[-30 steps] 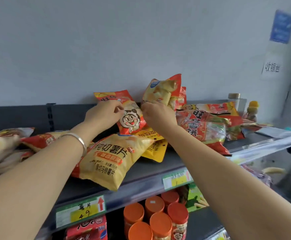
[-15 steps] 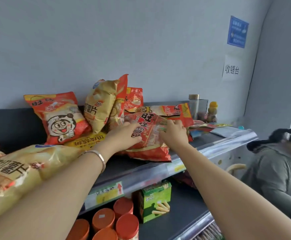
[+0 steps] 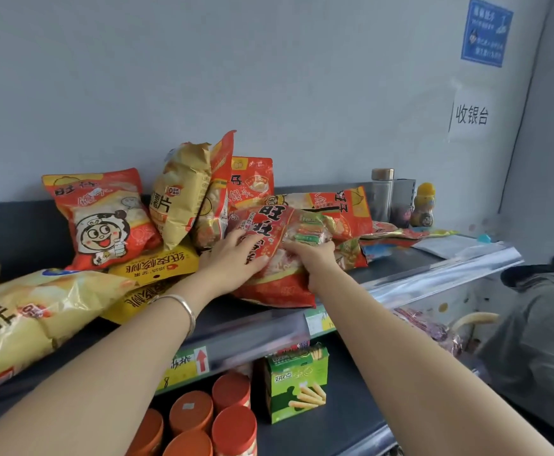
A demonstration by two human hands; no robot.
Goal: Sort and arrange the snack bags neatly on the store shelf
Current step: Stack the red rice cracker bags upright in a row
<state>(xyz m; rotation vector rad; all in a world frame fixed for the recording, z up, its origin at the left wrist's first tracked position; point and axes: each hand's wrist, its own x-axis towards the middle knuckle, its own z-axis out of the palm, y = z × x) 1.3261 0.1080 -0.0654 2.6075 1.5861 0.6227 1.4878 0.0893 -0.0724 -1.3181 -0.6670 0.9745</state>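
Observation:
A large red rice-cracker bag [image 3: 279,284] lies tilted on the dark top shelf [image 3: 397,268]. My left hand [image 3: 233,255] grips its left side and my right hand [image 3: 312,261] grips its right lower part. Behind it a red cartoon-face bag [image 3: 104,218] and a yellow chip bag [image 3: 180,195] lean upright against the wall, beside another red bag [image 3: 252,182]. A red-and-yellow bag [image 3: 338,205] lies flat further right. A big yellow chip bag [image 3: 28,324] lies at the left front, over flat yellow packs [image 3: 150,264].
A steel flask [image 3: 382,192], a dark box and a small yellow bottle [image 3: 423,205] stand at the shelf's far right. Orange-lidded jars [image 3: 209,419] and a green snack box [image 3: 297,383] sit on the lower shelf. A person in grey [image 3: 539,340] crouches at right.
Both hands left the upright bags at the left and moved right onto the red rice-cracker bag; they now hold it more firmly, and my view has shifted right.

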